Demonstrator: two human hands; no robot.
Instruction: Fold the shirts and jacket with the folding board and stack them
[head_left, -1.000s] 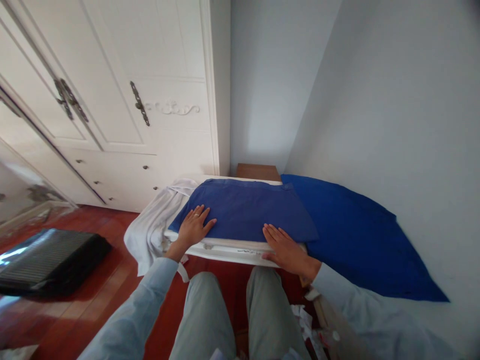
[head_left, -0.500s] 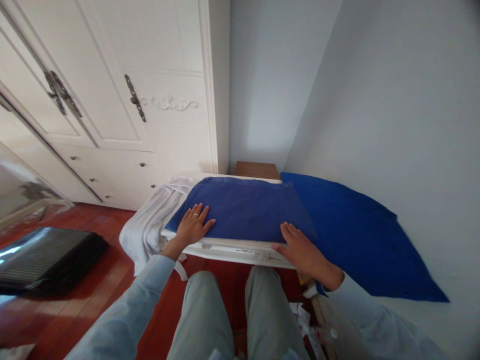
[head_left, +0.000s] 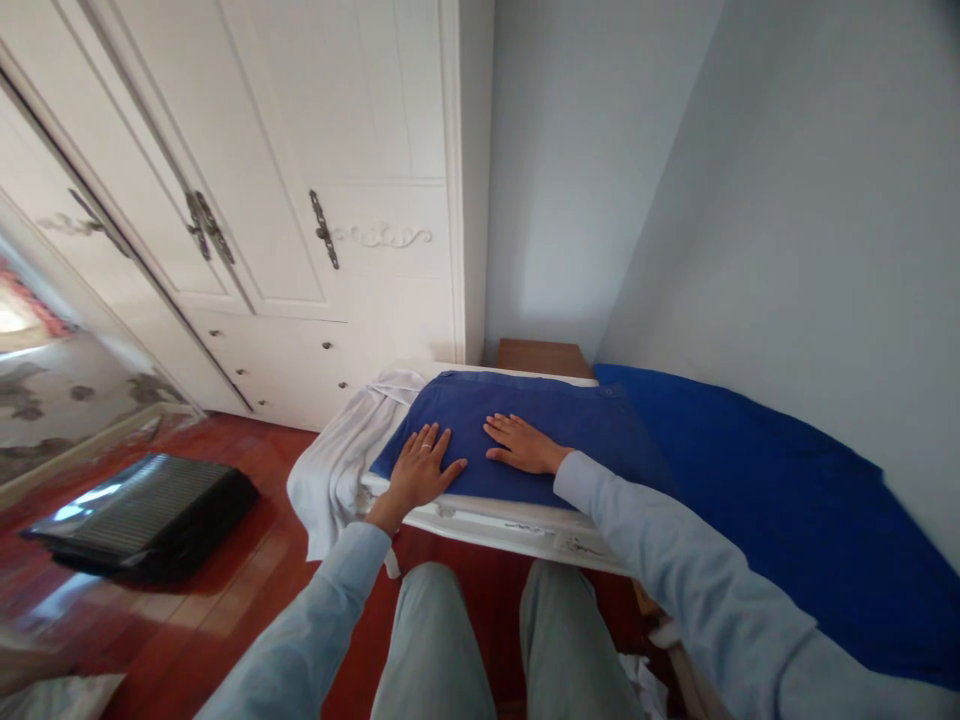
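A dark blue folded garment [head_left: 570,425] lies on a small white table [head_left: 525,520] in front of my knees. My left hand [head_left: 421,470] rests flat on its near left corner, fingers spread, a ring on one finger. Just to the right, my right hand [head_left: 521,445] lies flat on the middle of the garment, fingers stretched toward the left. Neither hand holds anything. A white cloth [head_left: 337,460] hangs off the table's left end.
A brighter blue sheet [head_left: 787,510] spreads to the right along the grey wall. A white wardrobe [head_left: 300,230] with metal handles stands behind. A black ribbed case [head_left: 142,510] lies on the red wood floor at left. A brown stand [head_left: 541,357] sits in the corner.
My right hand moved from the garment's near right edge leftward to its middle, close to my left hand. My left hand stayed put. The view shifted a little to the left.
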